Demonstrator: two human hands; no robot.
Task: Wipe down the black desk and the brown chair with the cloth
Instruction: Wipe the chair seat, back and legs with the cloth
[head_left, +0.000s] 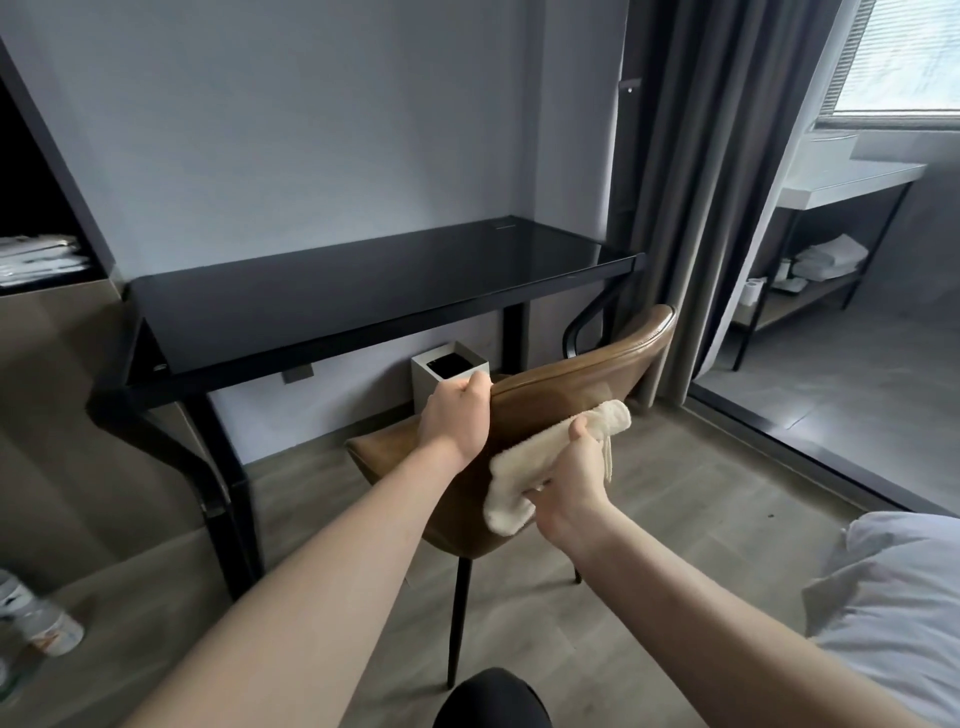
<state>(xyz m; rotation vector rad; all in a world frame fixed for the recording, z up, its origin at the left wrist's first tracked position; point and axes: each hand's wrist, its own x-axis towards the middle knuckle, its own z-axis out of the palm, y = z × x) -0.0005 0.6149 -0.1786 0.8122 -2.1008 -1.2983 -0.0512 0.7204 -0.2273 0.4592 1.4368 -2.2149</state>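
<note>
The brown chair (571, 384) stands in front of the black desk (363, 291), its back turned toward me. My left hand (457, 421) grips the top left edge of the chair back, fingers curled over it. My right hand (576, 478) holds a cream cloth (524, 467) and presses it against the rear of the chair back. The desk's glossy top carries nothing that I can see.
A white square bin (449, 371) sits under the desk by the wall. Grey curtains (701, 208) hang at right beside a glass partition. A bed corner with white bedding (893, 597) lies at lower right. Bottles (41, 618) stand at lower left; a shelf unit (36, 260) at left.
</note>
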